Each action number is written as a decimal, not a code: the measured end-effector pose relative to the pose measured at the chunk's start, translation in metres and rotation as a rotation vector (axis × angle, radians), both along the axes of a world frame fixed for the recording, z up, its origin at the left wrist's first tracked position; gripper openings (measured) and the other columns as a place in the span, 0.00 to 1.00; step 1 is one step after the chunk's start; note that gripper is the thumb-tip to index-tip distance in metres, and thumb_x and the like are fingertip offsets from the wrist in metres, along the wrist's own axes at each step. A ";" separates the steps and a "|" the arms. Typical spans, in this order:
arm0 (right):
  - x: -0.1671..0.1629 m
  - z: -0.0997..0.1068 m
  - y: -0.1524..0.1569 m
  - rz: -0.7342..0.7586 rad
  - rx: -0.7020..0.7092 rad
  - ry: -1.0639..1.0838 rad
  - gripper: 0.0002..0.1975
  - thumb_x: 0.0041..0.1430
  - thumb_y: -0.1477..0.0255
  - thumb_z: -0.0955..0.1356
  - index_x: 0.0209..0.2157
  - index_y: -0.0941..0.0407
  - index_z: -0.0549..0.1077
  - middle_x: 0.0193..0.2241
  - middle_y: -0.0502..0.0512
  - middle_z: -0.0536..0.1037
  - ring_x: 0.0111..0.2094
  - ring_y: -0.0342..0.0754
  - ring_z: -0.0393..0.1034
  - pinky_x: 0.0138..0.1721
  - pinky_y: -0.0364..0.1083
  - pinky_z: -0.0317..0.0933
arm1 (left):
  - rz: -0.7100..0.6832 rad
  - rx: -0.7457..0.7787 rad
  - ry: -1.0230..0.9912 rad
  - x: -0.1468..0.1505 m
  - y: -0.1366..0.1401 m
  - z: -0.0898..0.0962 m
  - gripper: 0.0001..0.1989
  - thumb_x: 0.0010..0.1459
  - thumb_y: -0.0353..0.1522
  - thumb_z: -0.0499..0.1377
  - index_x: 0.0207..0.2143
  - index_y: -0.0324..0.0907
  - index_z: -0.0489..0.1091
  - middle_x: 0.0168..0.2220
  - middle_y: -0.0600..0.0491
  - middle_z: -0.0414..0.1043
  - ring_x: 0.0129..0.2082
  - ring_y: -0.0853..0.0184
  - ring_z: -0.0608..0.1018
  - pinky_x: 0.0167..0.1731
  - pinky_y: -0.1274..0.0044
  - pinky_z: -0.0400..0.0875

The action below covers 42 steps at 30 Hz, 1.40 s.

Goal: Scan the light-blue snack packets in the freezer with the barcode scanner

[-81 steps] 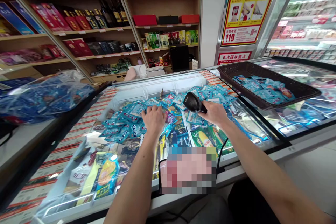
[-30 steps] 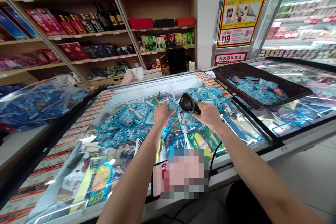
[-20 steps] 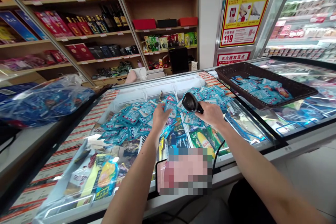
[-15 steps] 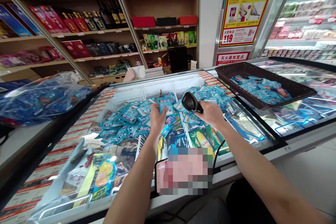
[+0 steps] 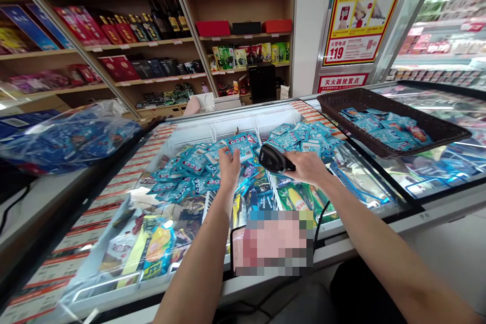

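My left hand (image 5: 229, 167) reaches over a heap of small blue snack packets (image 5: 190, 164) on the glass-topped freezer (image 5: 131, 182). Its fingers are curled toward the thumb at the edge of a blue packet with a printed barcode (image 5: 245, 153); the grip is partly hidden. In my right hand (image 5: 309, 167) is a black handheld barcode scanner (image 5: 274, 158), its head turned left toward that packet, just short of it. More blue packets (image 5: 288, 136) lie behind the scanner. From beneath my right hand a black cable (image 5: 321, 220) hangs down.
A phone with a blurred screen (image 5: 271, 243) rests at the freezer's front edge. To the right stands a brown basket (image 5: 395, 106) holding more blue packets. On the left lies a clear bag of blue packages (image 5: 72, 136). Shelves of boxed goods (image 5: 152, 45) rise behind.
The whole view has shifted slightly. My left hand has moved a little left, with thumb and fingers closer together. My right hand has brought the scanner slightly left and lower, nearer the left hand.
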State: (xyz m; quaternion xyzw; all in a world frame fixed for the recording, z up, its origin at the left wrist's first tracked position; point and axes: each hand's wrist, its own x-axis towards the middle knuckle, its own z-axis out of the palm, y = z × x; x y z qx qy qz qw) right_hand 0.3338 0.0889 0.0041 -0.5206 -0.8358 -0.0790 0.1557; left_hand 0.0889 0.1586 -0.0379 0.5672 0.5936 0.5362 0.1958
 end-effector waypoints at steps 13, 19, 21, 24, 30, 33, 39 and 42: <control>-0.001 -0.005 0.002 0.058 0.039 -0.007 0.15 0.54 0.62 0.64 0.41 0.56 0.69 0.35 0.54 0.77 0.32 0.46 0.70 0.28 0.43 0.51 | -0.027 -0.042 -0.109 0.006 -0.007 0.008 0.21 0.57 0.43 0.52 0.48 0.41 0.55 0.22 0.60 0.47 0.18 0.74 0.56 0.18 0.79 0.52; -0.001 -0.005 0.002 0.058 0.042 -0.015 0.16 0.54 0.62 0.64 0.42 0.56 0.69 0.34 0.53 0.77 0.32 0.47 0.70 0.28 0.44 0.50 | -0.030 -0.041 -0.116 0.005 -0.008 0.008 0.22 0.57 0.44 0.52 0.48 0.41 0.55 0.23 0.60 0.47 0.19 0.74 0.56 0.18 0.79 0.52; -0.001 -0.005 0.002 0.062 0.047 -0.014 0.16 0.54 0.62 0.64 0.42 0.56 0.69 0.34 0.53 0.77 0.31 0.47 0.70 0.28 0.44 0.50 | -0.033 -0.030 -0.114 0.005 -0.008 0.007 0.23 0.56 0.45 0.52 0.48 0.41 0.54 0.23 0.60 0.47 0.19 0.74 0.56 0.18 0.79 0.52; -0.001 -0.006 0.002 0.069 0.048 -0.011 0.16 0.54 0.62 0.64 0.42 0.56 0.69 0.34 0.54 0.77 0.32 0.48 0.70 0.28 0.44 0.50 | -0.030 -0.030 -0.097 0.005 -0.007 0.005 0.24 0.56 0.46 0.52 0.49 0.41 0.54 0.23 0.60 0.48 0.19 0.74 0.56 0.18 0.79 0.52; 0.001 -0.004 0.002 0.044 0.044 0.037 0.17 0.55 0.62 0.64 0.44 0.56 0.69 0.37 0.55 0.77 0.35 0.48 0.71 0.31 0.44 0.53 | 0.041 0.012 0.018 0.002 -0.006 0.008 0.23 0.57 0.45 0.50 0.49 0.39 0.55 0.21 0.59 0.53 0.19 0.72 0.61 0.21 0.78 0.57; 0.002 -0.003 0.002 -0.021 0.047 0.046 0.17 0.55 0.62 0.64 0.44 0.56 0.69 0.36 0.55 0.77 0.36 0.49 0.71 0.32 0.44 0.53 | 0.136 0.063 0.182 -0.004 -0.010 0.017 0.23 0.59 0.43 0.49 0.51 0.38 0.55 0.25 0.54 0.64 0.24 0.68 0.69 0.27 0.75 0.62; 0.003 -0.004 0.004 -0.074 0.087 0.046 0.16 0.54 0.61 0.64 0.42 0.55 0.69 0.34 0.54 0.77 0.33 0.49 0.71 0.29 0.44 0.52 | 0.297 0.001 0.582 -0.012 -0.019 0.029 0.24 0.60 0.36 0.46 0.56 0.34 0.52 0.39 0.41 0.71 0.40 0.56 0.74 0.40 0.67 0.66; 0.004 -0.005 0.006 -0.100 0.111 0.052 0.17 0.55 0.60 0.64 0.42 0.55 0.69 0.33 0.55 0.77 0.32 0.49 0.71 0.28 0.44 0.51 | 0.365 -0.008 0.743 -0.010 -0.024 0.029 0.27 0.59 0.35 0.48 0.59 0.35 0.51 0.48 0.36 0.65 0.49 0.52 0.69 0.45 0.62 0.64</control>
